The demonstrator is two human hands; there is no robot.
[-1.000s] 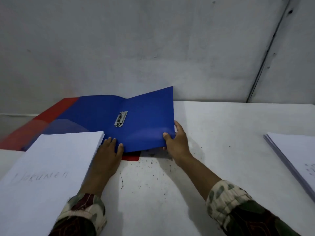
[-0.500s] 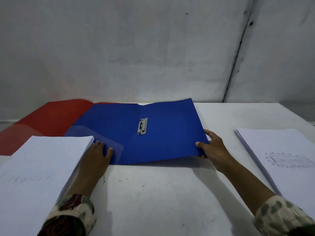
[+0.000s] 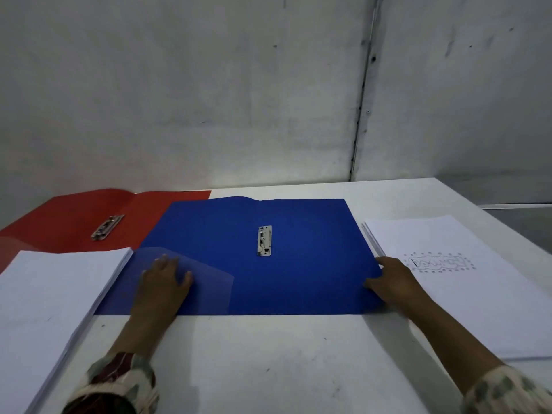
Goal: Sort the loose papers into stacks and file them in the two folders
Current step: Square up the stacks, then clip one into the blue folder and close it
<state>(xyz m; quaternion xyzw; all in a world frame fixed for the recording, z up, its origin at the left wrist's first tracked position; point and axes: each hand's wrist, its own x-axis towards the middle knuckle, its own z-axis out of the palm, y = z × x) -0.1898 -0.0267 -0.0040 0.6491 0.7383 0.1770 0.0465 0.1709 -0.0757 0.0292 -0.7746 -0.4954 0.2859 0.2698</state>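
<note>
Both hands [image 3: 162, 279] [image 3: 394, 280] at blue folder's [image 3: 298, 279] side edges.

Open folder [image 3: 298, 264] lying center on table [image 3: 268, 369], second folder [image 3: 74, 222] lying behind-left, paper stacks [image 3: 50, 309] [image 3: 466, 288] flanking.

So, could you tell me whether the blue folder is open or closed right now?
Open. The blue folder lies spread flat on the table, both inner halves showing and its metal clip exposed, with no papers in it.

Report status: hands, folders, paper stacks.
Left hand flat on open blue plastic folder; right hand pinching its right edge. Two white paper stacks unfiled. Nothing blocking.
</note>
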